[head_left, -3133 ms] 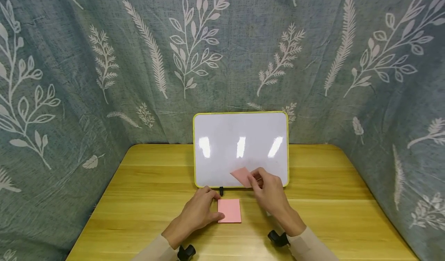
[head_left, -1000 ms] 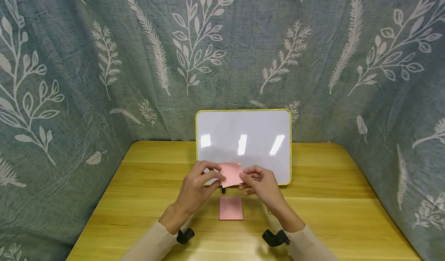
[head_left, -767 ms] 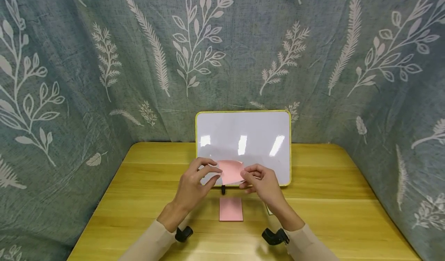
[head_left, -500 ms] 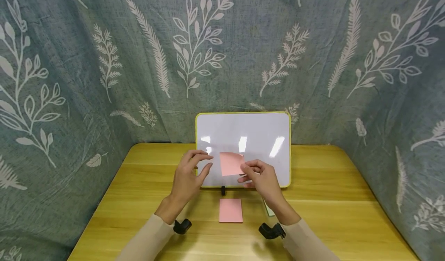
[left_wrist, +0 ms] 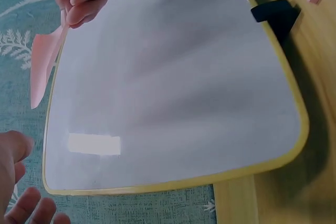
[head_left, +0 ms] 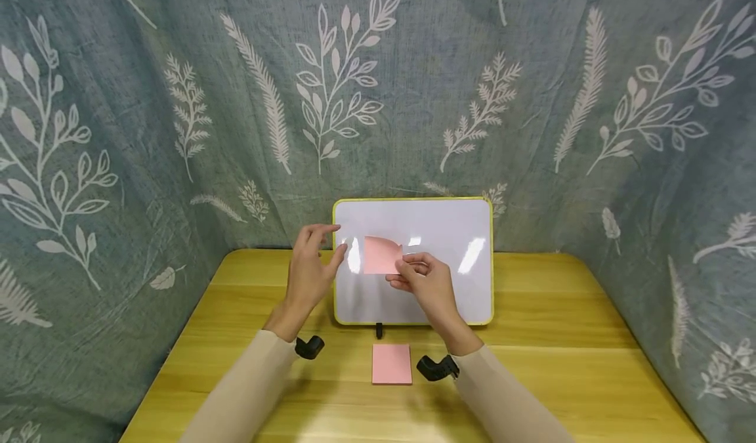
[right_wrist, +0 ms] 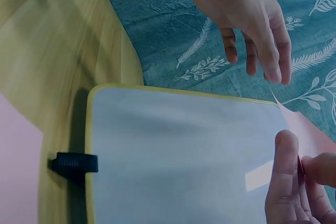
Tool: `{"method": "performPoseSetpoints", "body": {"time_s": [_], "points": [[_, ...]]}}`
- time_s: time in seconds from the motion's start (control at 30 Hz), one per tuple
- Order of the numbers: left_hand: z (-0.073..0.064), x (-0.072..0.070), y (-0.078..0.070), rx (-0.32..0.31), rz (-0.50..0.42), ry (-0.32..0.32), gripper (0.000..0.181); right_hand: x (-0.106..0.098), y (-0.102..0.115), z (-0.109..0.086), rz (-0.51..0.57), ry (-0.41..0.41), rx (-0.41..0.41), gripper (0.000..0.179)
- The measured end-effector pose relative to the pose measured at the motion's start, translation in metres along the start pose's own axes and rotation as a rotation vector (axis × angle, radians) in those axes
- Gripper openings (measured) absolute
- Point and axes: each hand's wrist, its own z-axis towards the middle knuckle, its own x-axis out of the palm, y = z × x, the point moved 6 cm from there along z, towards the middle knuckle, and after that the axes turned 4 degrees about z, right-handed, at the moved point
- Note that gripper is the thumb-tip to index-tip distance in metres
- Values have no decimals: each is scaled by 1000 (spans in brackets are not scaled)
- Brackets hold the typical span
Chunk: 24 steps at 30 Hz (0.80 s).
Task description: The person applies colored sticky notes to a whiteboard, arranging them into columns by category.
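Note:
A single pink sticky note (head_left: 379,255) is pinched at its lower right corner between the thumb and fingers of my right hand (head_left: 430,285). It hangs in front of the whiteboard (head_left: 413,305), its upper right corner curling. My left hand (head_left: 307,272) is raised near the board's left edge, thumb and fingers spread, holding nothing. In the left wrist view the note (left_wrist: 44,61) shows almost edge-on, apart from the left fingers (left_wrist: 26,205). The right wrist view has the thumb and fingers on the note (right_wrist: 310,135). On the table lies a pink sticky-note pad (head_left: 392,364).
The yellow-framed whiteboard leans upright on a wooden table (head_left: 248,305), a black clip-like foot (head_left: 379,331) at its bottom edge. A patterned curtain (head_left: 248,102) surrounds the back and sides. Black wrist cameras (head_left: 436,367) sit by both sleeves.
The note was in the right hand over the pad, then both hands touched it. My left hand let go and moved left and up; the right hand raised the note up the board.

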Motion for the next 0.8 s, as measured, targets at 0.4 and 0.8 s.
{"method": "performPoseSetpoints", "body": {"time_s": [0.4, 0.8], "points": [[32, 13, 12, -67, -7, 48, 52, 19, 7, 24, -16, -68, -53, 24], [50, 28, 16, -124, -57, 74, 59, 27, 8, 43, -43, -110, -74, 23]]}}
